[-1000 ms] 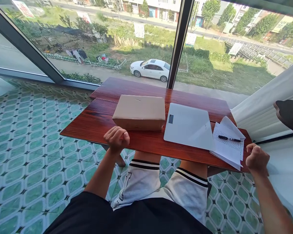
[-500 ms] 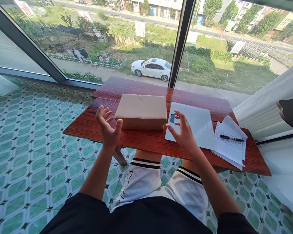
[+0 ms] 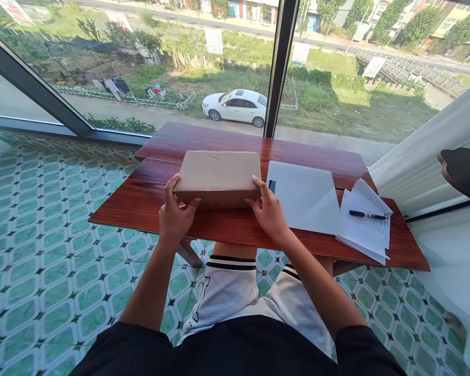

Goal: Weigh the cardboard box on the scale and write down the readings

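One box [image 3: 218, 175] sits on the table [image 3: 141, 201], beside one scale [image 3: 303, 196]. Left hand [image 3: 175, 218] and right hand [image 3: 270, 211], spread open moments ago, now clamp its ends.

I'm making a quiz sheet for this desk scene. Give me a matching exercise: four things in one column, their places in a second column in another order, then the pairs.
Things:
1. cardboard box
2. white scale
3. pen
4. white car

Places:
A. on the papers
B. outside the window
C. between left hand and right hand
D. flat on the table, right of the box

Pairs: 1-C, 2-D, 3-A, 4-B
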Demonstrator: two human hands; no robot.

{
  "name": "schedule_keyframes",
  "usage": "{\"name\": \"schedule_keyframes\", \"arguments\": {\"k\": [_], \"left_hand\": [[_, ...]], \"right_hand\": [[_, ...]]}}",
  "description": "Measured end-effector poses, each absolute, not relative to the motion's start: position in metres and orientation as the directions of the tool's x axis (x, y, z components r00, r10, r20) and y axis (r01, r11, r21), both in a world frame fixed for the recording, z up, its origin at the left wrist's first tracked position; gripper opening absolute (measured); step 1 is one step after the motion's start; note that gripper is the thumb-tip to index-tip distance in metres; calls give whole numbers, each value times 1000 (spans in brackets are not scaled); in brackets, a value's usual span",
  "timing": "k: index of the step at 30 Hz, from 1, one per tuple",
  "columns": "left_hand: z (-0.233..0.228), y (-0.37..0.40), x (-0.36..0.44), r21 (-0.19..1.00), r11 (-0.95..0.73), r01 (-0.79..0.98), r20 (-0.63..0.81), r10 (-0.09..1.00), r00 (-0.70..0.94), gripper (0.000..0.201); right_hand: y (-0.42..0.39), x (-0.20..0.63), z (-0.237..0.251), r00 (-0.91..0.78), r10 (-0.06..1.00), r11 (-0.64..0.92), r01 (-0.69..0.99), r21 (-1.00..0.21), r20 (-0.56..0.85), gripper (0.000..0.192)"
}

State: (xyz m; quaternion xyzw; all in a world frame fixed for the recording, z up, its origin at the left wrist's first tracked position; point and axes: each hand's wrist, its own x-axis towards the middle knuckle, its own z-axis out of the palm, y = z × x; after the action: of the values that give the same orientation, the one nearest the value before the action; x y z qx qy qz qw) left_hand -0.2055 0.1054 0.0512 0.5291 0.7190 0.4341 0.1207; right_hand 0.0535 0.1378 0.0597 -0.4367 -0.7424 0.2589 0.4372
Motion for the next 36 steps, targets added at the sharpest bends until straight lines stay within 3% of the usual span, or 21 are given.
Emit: {"name": "schedule_keyframes", "arguments": {"k": [12, 17, 23, 36], "left_hand": [[41, 111, -211, 797, -46, 602, 368, 828, -423, 87], [53, 108, -208, 780, -61, 622, 395, 820, -414, 81], [77, 105, -202, 737, -123, 665, 471, 798, -375, 87], [101, 116, -104, 703, -184, 687, 482, 833, -271, 81]], "right_hand": [[137, 48, 65, -222, 908, 420, 497, -759, 357, 53], [134, 48, 62, -203, 915, 403, 502, -765, 349, 52], [128, 55, 66, -157, 904, 424, 440, -792, 397, 53], [117, 150, 75, 31, 896, 399, 382, -834, 443, 54]]}}
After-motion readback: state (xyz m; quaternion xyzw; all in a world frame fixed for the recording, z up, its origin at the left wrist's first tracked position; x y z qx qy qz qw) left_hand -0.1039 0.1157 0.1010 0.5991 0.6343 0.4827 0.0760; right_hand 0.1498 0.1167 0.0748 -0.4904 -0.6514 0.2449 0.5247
